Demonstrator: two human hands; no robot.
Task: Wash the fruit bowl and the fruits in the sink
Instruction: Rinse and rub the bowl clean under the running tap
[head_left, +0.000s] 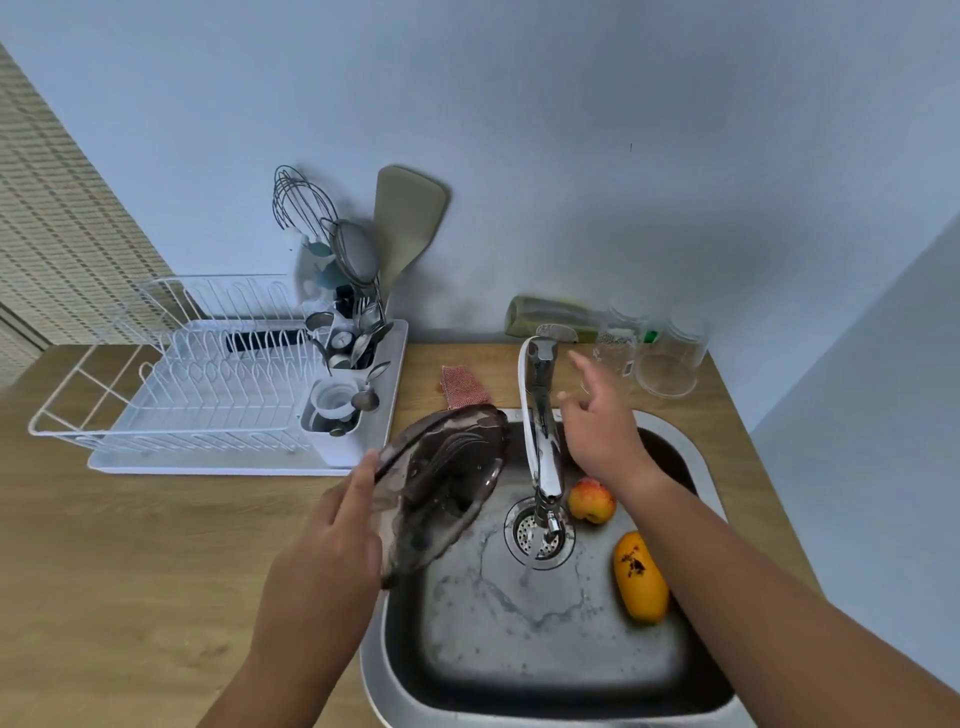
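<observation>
Fruit bowl (447, 483) empty, gripped by left hand (332, 551) fingers; right hand (602, 436) fingers spread; sink (519, 623) holds peach (591, 500), mango (640, 577).

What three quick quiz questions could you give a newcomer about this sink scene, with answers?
1. True or false: the left hand holds the fruit bowl tilted at the left edge of the sink.
2. How many fruits lie in the sink?
3. Multiple choice: the right hand is A) gripping the orange-yellow fruit, B) open, beside the faucet, C) on the dish rack.

Key
1. True. The bowl is a dark see-through one, held by its rim.
2. Two: the red-yellow fruit near the drain and the orange-yellow fruit to the right.
3. B. Its fingers are spread, holding nothing.
</observation>
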